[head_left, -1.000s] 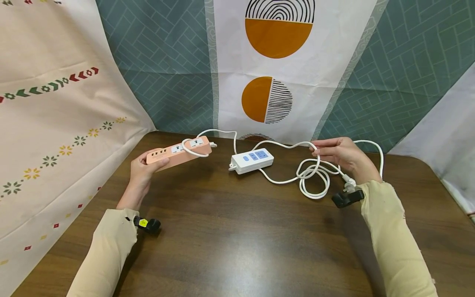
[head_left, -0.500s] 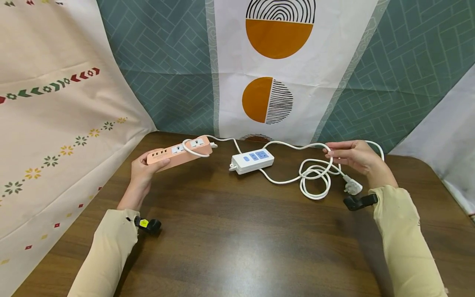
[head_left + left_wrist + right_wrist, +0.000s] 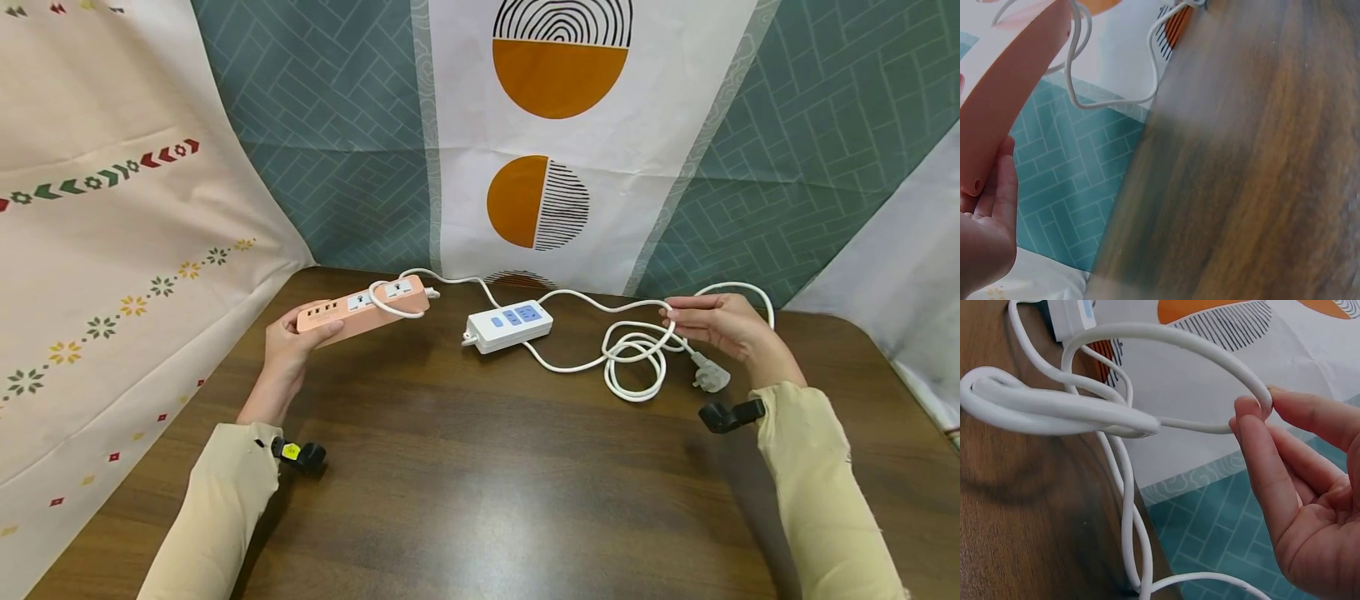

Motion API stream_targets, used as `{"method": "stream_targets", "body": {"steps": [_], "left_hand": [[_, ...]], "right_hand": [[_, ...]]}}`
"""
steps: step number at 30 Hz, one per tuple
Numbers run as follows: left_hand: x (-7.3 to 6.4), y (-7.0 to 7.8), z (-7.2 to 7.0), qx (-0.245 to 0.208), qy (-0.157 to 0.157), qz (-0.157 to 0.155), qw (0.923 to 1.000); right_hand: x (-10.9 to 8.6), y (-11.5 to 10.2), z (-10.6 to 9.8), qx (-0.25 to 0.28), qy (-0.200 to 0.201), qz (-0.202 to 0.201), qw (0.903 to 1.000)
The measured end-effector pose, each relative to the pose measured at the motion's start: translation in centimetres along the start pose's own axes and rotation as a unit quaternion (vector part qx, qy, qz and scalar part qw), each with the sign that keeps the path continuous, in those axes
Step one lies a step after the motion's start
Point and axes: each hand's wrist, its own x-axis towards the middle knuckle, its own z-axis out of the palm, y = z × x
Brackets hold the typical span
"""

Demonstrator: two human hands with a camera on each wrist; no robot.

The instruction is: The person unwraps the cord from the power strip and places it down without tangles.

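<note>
My left hand (image 3: 291, 340) grips the left end of a pink power strip (image 3: 337, 318), held tilted above the table with its sockets facing up. A loop of white cord crosses the strip near its right end. In the middle lies a white power strip (image 3: 510, 326) with blue sockets. On the right, my right hand (image 3: 731, 323) pinches a white cable (image 3: 615, 308) between thumb and fingertips; the right wrist view shows the pinched cable (image 3: 1235, 365) close up. Below that hand hang or lie cable coils (image 3: 633, 367) and a plug (image 3: 711, 375).
The brown wooden table (image 3: 480, 467) extends toward me in front of both strips. A patterned cloth (image 3: 675, 167) hangs along its back edge, and a cream cloth (image 3: 135, 233) hangs on the left. A cable bend runs behind the right hand.
My right hand has moved right with the pinched cable, drawing it longer from the white strip; the plug has come into fuller view. The left hand and pink strip have stayed nearly still.
</note>
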Motion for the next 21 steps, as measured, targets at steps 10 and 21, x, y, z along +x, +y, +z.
{"method": "stream_targets", "body": {"steps": [10,21], "left_hand": [[0.0,0.2,-0.1,-0.008,-0.004,0.005,0.9999],[-0.1,0.0,-0.1,-0.012,-0.003,0.010,0.9999]], "right_hand": [[0.1,-0.3,1.2,-0.192,0.166,-0.012,0.9673],[1.5,-0.1,4.1,-0.263,0.264,-0.099,0.9226]]}}
